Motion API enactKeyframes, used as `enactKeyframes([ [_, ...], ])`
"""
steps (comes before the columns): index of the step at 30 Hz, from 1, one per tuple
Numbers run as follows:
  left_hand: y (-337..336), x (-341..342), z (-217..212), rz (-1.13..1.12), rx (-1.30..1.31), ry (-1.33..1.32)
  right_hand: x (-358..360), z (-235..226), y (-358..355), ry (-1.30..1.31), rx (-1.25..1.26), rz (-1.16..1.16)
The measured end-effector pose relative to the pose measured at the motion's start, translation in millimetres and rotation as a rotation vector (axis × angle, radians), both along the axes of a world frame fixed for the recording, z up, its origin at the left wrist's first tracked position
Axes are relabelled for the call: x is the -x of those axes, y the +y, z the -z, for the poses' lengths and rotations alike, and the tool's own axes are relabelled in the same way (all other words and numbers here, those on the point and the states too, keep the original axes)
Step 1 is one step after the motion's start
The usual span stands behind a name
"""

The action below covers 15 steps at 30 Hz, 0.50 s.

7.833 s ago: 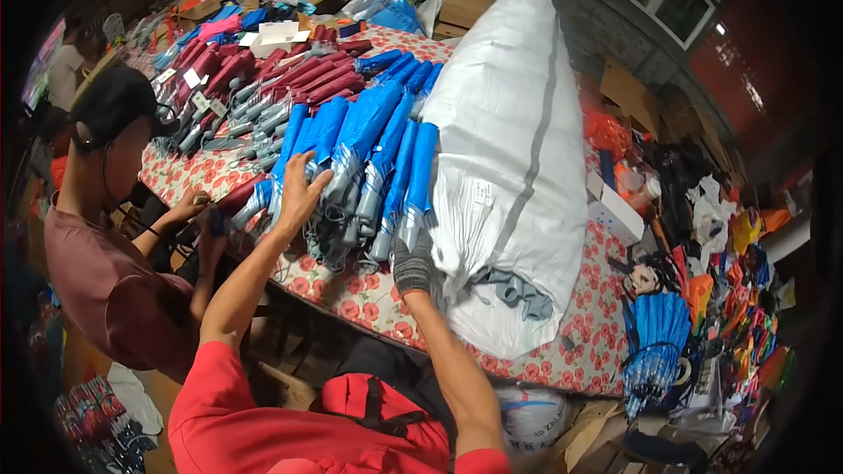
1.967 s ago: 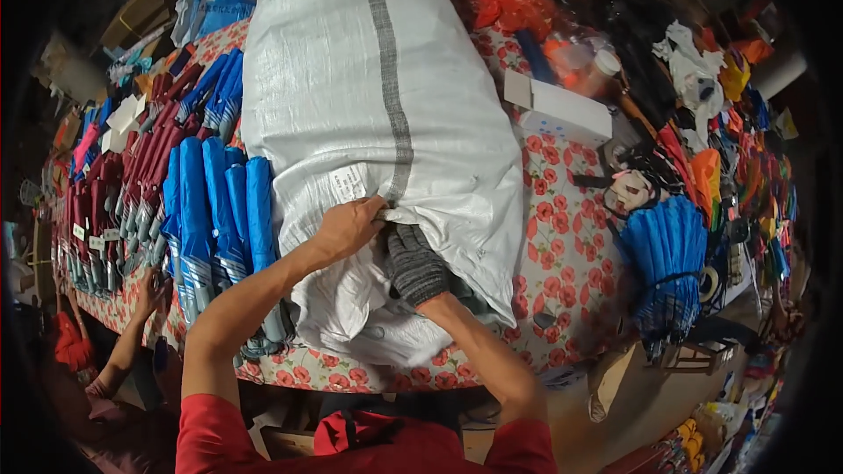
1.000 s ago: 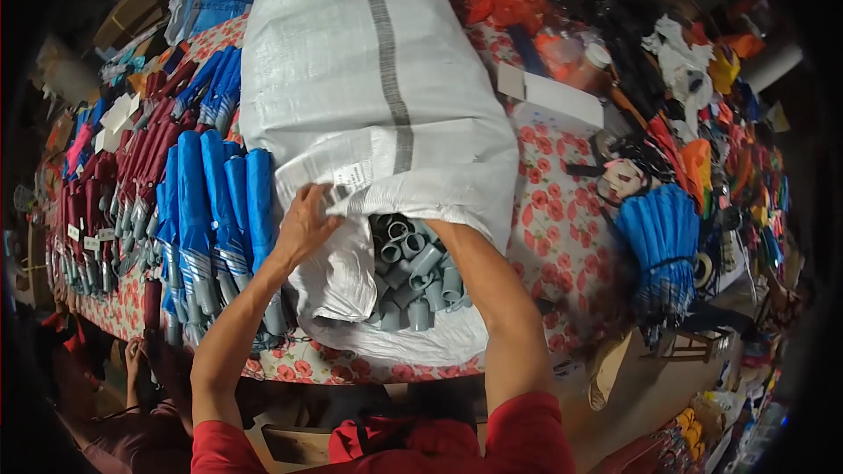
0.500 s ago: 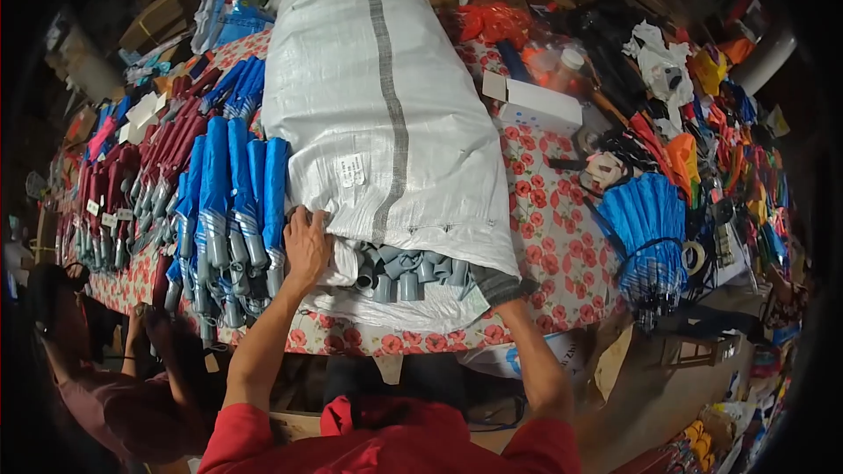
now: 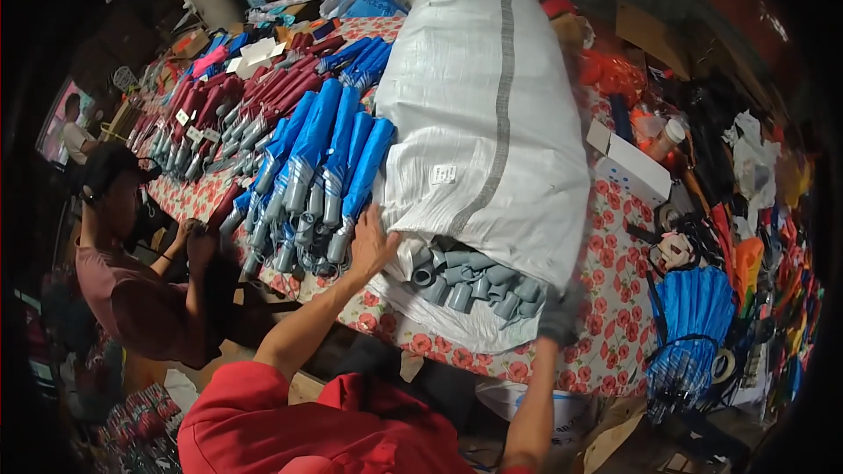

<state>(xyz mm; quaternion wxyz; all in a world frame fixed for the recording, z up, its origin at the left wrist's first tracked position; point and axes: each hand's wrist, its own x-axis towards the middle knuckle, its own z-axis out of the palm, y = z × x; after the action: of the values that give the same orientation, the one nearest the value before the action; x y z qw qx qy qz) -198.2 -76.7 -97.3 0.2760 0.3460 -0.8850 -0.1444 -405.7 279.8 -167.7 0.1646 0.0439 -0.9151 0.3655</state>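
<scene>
head view: your left hand (image 5: 373, 246) lies flat and open on the white sack (image 5: 487, 123) mouth beside the blue umbrellas (image 5: 320, 167); your right hand (image 5: 558, 320) grips the sack's edge at the table's (image 5: 615, 333) near rim.

Bench (image 5: 615, 333): wearing a cloth with red flowers.
Centre: white woven sack (image 5: 492, 123) is lying lengthwise, its open end showing grey handles (image 5: 474, 276).
Left of sack: blue folded umbrellas (image 5: 325, 167) are lying side by side; dark red umbrellas (image 5: 237, 110) beyond them.
Right of sack: white box (image 5: 630, 167) is resting just beside it.
</scene>
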Motion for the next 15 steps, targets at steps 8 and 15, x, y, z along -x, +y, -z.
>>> enactKeyframes([
  [8,12.4,58.8,2.9,0.062,-0.440,0.037,108.6,56.9,76.1,-0.382,0.080,0.197],
  [15,32.7,72.0,17.4,0.189,-0.313,-0.066,142.4,39.5,91.7,-0.501,0.319,0.192],
])
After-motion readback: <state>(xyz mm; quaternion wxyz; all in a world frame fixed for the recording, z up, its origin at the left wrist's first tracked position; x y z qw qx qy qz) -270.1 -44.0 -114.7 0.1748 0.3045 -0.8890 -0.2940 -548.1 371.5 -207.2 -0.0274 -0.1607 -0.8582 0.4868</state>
